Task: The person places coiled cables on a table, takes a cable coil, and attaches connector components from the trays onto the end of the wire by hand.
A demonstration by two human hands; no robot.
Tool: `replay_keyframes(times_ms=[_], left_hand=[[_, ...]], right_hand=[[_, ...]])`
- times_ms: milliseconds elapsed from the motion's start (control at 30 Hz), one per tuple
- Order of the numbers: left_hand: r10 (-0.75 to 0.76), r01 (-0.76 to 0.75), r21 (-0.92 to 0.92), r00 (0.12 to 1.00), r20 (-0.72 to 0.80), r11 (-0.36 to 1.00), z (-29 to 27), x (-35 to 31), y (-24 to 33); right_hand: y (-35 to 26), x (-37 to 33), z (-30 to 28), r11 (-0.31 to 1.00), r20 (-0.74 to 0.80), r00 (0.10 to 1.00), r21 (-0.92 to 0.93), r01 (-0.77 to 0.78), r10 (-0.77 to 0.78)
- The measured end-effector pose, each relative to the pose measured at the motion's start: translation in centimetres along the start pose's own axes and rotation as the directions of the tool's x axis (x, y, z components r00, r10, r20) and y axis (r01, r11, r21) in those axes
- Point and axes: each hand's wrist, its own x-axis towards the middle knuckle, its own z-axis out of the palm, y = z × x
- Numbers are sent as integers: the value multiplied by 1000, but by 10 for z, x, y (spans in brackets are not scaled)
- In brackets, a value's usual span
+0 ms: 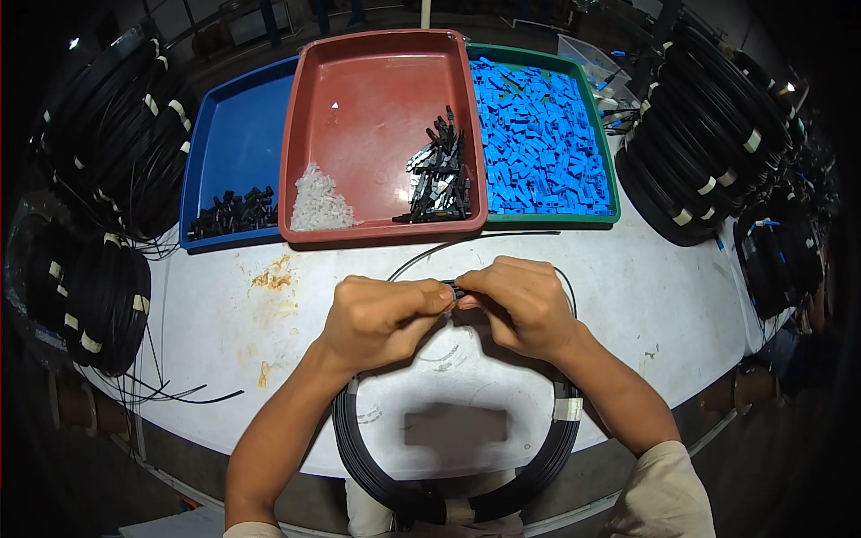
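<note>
My left hand (381, 314) and my right hand (520, 300) meet above the middle of the white table. Thumbs and fingertips of both are pinched on a small black connector part (459, 290), mostly covered by the fingers. Around and below my wrists lies a coil of black cable (357, 453), bound with white tape (568, 409), its lower part reaching past the table's near edge. One loose cable end (529, 233) arcs out behind my hands, close to the trays. Whether the part is fixed to the cable is hidden.
Behind my hands, a red tray (377, 67) holds white pieces (318, 202) and black clips (439, 179). Beside it, a blue tray (233, 125) has black parts, and a green tray (596, 99) blue connectors (543, 143). Taped cable coils (117, 134) stack on both sides.
</note>
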Motion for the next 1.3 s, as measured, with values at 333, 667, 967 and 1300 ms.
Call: replay_keyframes(times_ms=[333,667,967,1300], left_hand=[[399,-412,307,911,107,858,0,6,2],[-206,207,-207,978,28,956,4,3,1],[308,-344,326,938,160,880,0,4,-1],[-507,536,-510,836,211,673,0,8,8]], right_hand=[[1,-3,3,989,11,995,109,-96,95],[-4,-1,-6,957,-9,992,-262,122,-129],[7,-3,4,999,13,999,8,-49,49],[-2,1,-2,950,-47,982,-266,164,-183]])
